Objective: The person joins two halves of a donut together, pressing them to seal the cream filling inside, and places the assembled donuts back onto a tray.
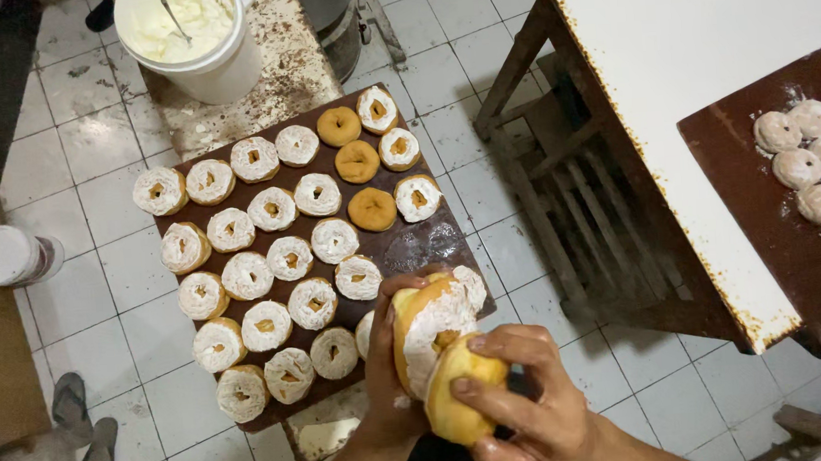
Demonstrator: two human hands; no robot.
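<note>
Doughnuts meet at lower centre of frame.
My left hand (388,369) grips a cream-coated ring doughnut (428,326); my right hand (526,413) clasps a plain golden doughnut (460,381) against it.

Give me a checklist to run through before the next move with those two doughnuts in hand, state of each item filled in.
1. Left hand grips the frosted doughnut: ok.
2. Right hand grips the plain doughnut: ok.
3. The two doughnuts touch each other: ok.
4. Free spot on the brown board near the hands: ok, bare patch there.
5. Cream left in the white bucket, utensil in it: ok.
6. Three plain doughnuts on the board unfrosted: not ok.
</note>
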